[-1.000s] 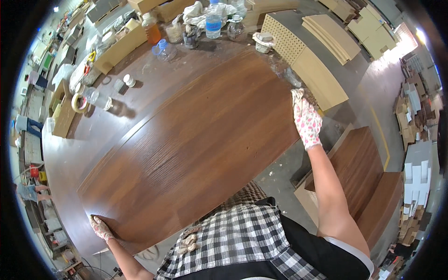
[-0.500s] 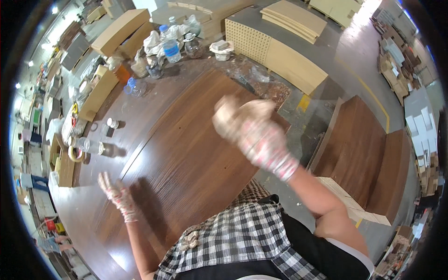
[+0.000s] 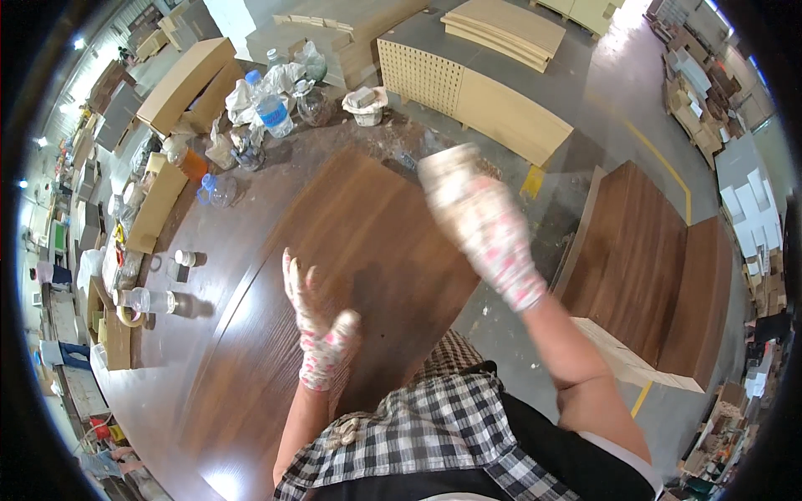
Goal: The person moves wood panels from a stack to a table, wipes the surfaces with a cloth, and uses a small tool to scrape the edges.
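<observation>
A brown wood-grain panel (image 3: 334,242) lies on the table in front of me. My left hand (image 3: 317,326), in a white glove with pink print, is raised over the panel's near part. Its fingers are stretched out and the thumb stands apart, with nothing held. My right hand (image 3: 484,230), gloved alike, is over the panel's right edge and somewhat blurred. Its fingers look closed around something whitish at the front, which I cannot tell from the glove.
Bottles, including a blue-capped water bottle (image 3: 271,108), and a white tub (image 3: 365,107) stand along the table's far side. A small jar (image 3: 185,258) and a clear bottle (image 3: 146,301) are at the left. Brown panels (image 3: 626,259) are stacked to the right, beyond a strip of floor.
My left hand has come up and to the right, further over the panel. The right hand has shifted right, toward the panel's edge. The whole view has turned slightly.
</observation>
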Demonstrator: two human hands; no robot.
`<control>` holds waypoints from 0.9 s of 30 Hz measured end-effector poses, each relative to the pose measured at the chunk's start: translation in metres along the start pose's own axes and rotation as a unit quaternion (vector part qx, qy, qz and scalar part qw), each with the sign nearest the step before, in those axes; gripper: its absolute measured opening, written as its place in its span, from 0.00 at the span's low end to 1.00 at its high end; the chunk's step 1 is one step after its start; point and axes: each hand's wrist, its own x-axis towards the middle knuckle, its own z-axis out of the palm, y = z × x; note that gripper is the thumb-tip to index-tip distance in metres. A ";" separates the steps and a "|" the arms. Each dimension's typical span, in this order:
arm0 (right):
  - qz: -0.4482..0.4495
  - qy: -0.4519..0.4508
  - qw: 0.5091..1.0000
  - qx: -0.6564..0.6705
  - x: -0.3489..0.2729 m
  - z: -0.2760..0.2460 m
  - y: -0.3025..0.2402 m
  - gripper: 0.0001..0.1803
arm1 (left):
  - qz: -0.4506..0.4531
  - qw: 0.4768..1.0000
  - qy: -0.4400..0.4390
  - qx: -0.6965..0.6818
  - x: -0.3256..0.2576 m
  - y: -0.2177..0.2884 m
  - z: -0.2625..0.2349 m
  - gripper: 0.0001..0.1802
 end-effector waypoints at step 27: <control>0.180 -0.201 0.549 0.791 0.112 0.144 -0.181 0.16 | -0.137 0.950 0.059 0.273 -0.025 -0.041 -0.060 0.15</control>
